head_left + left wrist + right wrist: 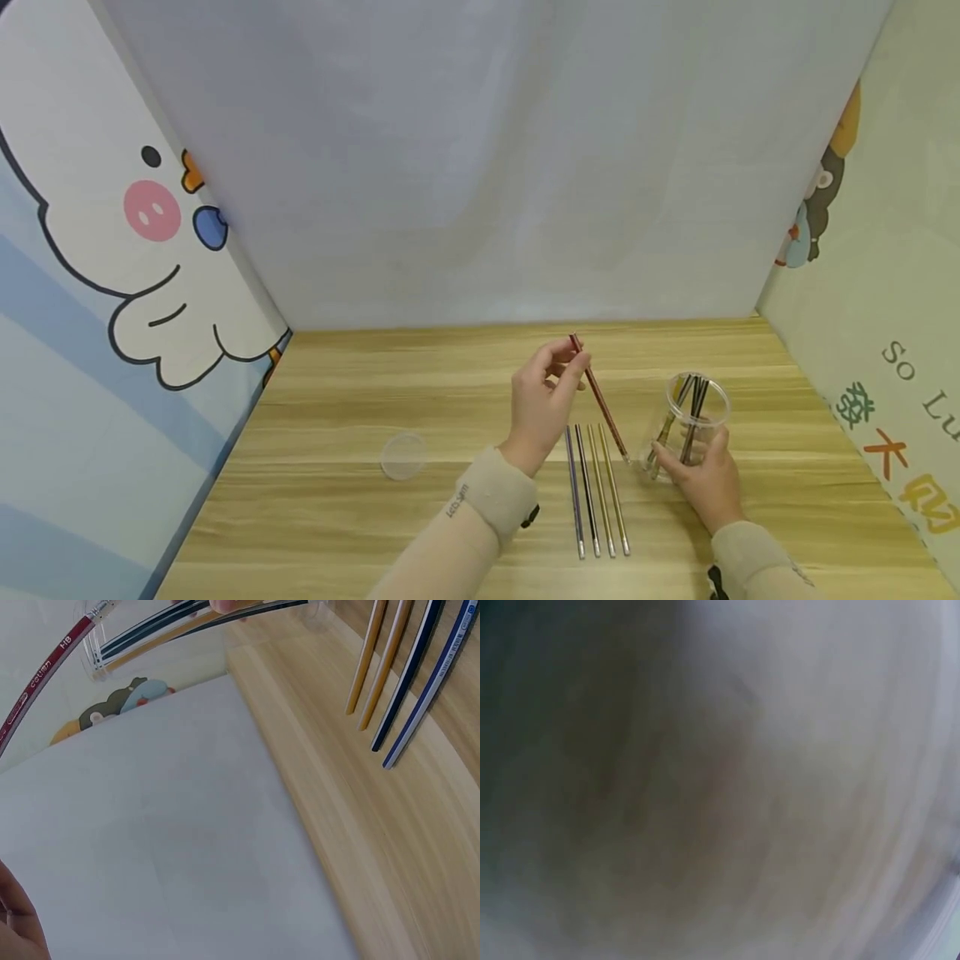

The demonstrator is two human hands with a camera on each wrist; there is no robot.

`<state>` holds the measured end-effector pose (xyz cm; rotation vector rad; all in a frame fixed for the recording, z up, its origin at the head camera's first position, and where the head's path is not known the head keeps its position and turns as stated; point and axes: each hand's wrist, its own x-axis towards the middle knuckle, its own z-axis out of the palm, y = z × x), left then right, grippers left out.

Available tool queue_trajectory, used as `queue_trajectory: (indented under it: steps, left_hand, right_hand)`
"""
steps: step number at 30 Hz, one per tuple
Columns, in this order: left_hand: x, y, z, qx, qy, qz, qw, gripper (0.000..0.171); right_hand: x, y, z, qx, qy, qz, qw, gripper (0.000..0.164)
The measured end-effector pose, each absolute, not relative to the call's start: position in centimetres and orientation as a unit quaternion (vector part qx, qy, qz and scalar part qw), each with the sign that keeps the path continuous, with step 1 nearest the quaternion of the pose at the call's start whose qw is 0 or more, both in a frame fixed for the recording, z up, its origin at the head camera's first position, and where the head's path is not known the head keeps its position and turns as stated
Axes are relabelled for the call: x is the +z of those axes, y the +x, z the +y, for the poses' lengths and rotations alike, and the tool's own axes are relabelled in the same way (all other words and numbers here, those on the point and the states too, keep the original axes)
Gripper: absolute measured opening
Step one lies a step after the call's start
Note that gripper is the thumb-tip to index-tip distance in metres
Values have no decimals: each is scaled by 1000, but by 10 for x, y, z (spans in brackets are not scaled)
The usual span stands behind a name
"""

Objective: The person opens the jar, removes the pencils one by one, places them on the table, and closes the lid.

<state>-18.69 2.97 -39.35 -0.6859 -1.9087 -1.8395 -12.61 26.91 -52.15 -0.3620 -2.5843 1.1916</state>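
Note:
My left hand (542, 404) pinches a red pencil (602, 404) near its upper end. The pencil slants down to the right, its eraser end close to a clear plastic jar (722, 419); "HB" is printed on it in the left wrist view. My right hand (711, 483) grips the jar low on its side. Several dark and yellow pencils (695, 412) stand tilted inside the jar. Left of it, several pencils lie side by side on the table, among them a blue pencil (574, 487) and a yellow pencil (615, 492). The right wrist view is too blurred to read.
A clear round lid (402, 456) lies on the wooden table (322, 517), left of my left arm. A pale cloth wall (450, 167) rises behind the table. Printed panels with cartoon figures (150, 208) stand on both sides.

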Motion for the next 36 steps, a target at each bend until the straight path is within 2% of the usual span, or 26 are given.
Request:
queue_trajectory:
  steps: [7, 12, 24, 36]
  left_hand:
    - [-404, -187, 21, -685, -168, -704, 81, 25]
    - [-415, -188, 15, -692, -125, -710, 31, 30]
    - [-446, -186, 4, -707, -59, -703, -48, 32]
    - [-478, -186, -4, -678, -24, -729, -96, 34]
  right_hand:
    - [-522, -126, 269, 418, -125, -890, 134, 81]
    - [-521, -127, 268, 415, -128, -891, 130, 80]
    - [-522, -127, 267, 408, -129, -893, 139, 77]
    - [-524, -127, 269, 408, -133, -894, 130, 81]
